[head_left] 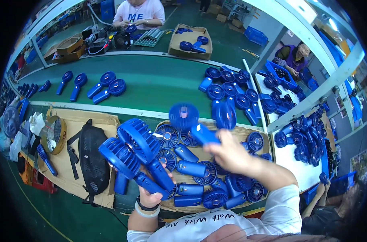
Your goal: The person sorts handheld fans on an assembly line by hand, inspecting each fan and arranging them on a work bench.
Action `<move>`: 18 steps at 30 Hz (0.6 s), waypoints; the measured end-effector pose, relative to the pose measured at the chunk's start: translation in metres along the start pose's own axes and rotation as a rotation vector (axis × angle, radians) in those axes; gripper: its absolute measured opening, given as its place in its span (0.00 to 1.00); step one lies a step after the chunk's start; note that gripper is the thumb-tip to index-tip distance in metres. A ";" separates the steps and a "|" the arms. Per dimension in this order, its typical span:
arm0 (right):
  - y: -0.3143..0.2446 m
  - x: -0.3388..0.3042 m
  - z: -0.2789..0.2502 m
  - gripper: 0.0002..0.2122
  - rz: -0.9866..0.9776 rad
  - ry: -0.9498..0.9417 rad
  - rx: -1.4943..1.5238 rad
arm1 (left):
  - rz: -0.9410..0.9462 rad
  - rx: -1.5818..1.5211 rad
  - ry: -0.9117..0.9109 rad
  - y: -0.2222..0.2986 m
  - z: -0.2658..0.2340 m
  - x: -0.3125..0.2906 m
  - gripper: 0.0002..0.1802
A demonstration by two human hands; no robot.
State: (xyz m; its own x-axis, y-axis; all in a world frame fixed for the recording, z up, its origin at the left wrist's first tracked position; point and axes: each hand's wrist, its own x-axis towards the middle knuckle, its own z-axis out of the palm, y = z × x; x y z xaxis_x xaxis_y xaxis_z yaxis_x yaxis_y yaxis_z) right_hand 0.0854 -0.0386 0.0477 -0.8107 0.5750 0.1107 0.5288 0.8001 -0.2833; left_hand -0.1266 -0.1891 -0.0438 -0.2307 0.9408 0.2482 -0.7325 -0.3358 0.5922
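Observation:
My left hand (152, 197) is closed around the handles of two blue handheld fans (140, 139), their round grilles side by side and tilted up to the left. My right hand (232, 155) grips the handle of another blue handheld fan (203, 134), whose head is smeared by motion. Beneath both hands, several more blue handheld fans (191, 168) lie in a shallow cardboard tray (167, 207). Just beyond my right hand, one fan (224, 115) stands out, slightly blurred, near the belt's edge.
A green conveyor belt (151, 88) crosses ahead, with fans spread along it. On cardboard at left lie a black bag (94, 155) and a tape roll (56, 135). White frame posts (312, 105) rise at right, beside piled fans (302, 139). Other people sit across the belt and at right.

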 end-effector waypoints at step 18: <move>0.222 0.157 -0.004 0.19 0.520 0.129 0.035 | -0.015 -0.028 -0.014 -0.004 0.007 0.006 0.50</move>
State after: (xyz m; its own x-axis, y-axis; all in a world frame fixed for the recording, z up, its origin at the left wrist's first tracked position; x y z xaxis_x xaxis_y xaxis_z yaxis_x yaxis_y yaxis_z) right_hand 0.0769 0.2298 0.0063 -0.4052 0.9120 0.0630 0.8419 0.3992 -0.3632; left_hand -0.1203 -0.1823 -0.0398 -0.2110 0.9449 0.2502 -0.7536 -0.3203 0.5740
